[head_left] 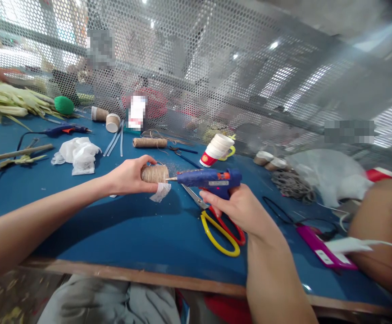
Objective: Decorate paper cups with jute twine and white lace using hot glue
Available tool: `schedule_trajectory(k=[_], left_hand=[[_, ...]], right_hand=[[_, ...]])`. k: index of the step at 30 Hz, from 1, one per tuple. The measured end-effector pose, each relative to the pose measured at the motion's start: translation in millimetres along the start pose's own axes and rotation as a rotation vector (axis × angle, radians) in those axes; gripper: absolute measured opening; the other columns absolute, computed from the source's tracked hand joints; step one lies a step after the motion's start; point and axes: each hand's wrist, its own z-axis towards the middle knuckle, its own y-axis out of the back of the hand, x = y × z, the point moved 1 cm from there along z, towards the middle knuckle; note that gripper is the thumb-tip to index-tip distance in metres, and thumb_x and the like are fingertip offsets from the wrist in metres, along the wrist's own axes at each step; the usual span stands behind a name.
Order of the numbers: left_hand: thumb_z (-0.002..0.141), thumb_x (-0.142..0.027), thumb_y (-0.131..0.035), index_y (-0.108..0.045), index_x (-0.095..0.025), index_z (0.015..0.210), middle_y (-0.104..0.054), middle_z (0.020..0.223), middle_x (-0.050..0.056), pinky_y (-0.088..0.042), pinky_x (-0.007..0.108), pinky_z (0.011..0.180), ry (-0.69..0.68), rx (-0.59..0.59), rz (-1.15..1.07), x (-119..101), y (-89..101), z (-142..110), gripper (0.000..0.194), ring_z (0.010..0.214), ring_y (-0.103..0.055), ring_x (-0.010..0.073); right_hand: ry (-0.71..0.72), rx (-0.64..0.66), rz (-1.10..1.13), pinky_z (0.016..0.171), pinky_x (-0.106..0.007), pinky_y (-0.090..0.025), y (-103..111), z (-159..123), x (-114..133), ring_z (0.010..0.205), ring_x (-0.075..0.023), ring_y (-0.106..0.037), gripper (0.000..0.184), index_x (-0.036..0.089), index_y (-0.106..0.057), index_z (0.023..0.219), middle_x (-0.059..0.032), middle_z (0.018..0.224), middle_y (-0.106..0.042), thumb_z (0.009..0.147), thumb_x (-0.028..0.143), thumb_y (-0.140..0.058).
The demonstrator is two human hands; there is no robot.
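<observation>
A: In the head view, where's the twine-wrapped roll (156,173)?

B: In the left hand (130,176), above the near-middle of the blue table (115,245), lying on its side with one end towards the glue gun (204,178). A white lacy strip (161,192) hangs at its near side.

A: How would it handle?

B: Light, I'd judge, and rough enough not to slip. The wall may give if squeezed hard, so a gentle hold round the wrapped side, away from the gun's metal tip (171,179), seems best (that tip may well be hot). The strip looks thin and limp.

A: And the gun?

B: Stiff plastic, probably a little heavier; the handle is the place to take it.

A: How do the hands stand?

B: The left one pinches the roll, thumb on the near side, forefinger curved over the far side; its forearm (47,216) slants in from the lower left. The right hand (233,208) is wrapped round the gun's handle, the barrel pointing left, almost level.

A: Is the tip touching the roll?

B: It's right at the end; I can't tell whether they touch. The scissors (221,238) lie below the right hand.
</observation>
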Motion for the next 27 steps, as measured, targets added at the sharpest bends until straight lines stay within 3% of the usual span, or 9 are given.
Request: schedule_trajectory(k=[17, 27], left_hand=[[0.063, -0.05, -0.061, -0.05, -0.014, 0.113, -0.063, 0.087, 0.007, -0.044, 0.031, 0.067, 0.011, 0.02, 0.006, -0.6, -0.3, 0.0, 0.063, 0.074, -0.059, 0.0203], [0.063, -0.05, -0.061, -0.051, -0.015, 0.113, -0.064, 0.087, 0.007, -0.046, 0.031, 0.066, 0.003, 0.005, 0.012, -0.3, -0.5, -0.2, 0.062, 0.074, -0.06, 0.0206]], right_hand=[[-0.03, -0.037, -0.007, 0.042, -0.024, -0.042, 0.2, -1.1, 2.0, 0.036, -0.011, -0.045, 0.019, 0.02, -0.057, 0.059, 0.0046, 0.038, -0.047, 0.07, 0.033, -0.063], [-0.018, 0.003, -0.055, 0.044, -0.025, -0.043, -1.7, 1.0, -1.5, 0.039, -0.0116, -0.048, 0.027, 0.021, -0.051, 0.051, 0.0036, 0.039, -0.049, 0.07, 0.036, -0.063]])
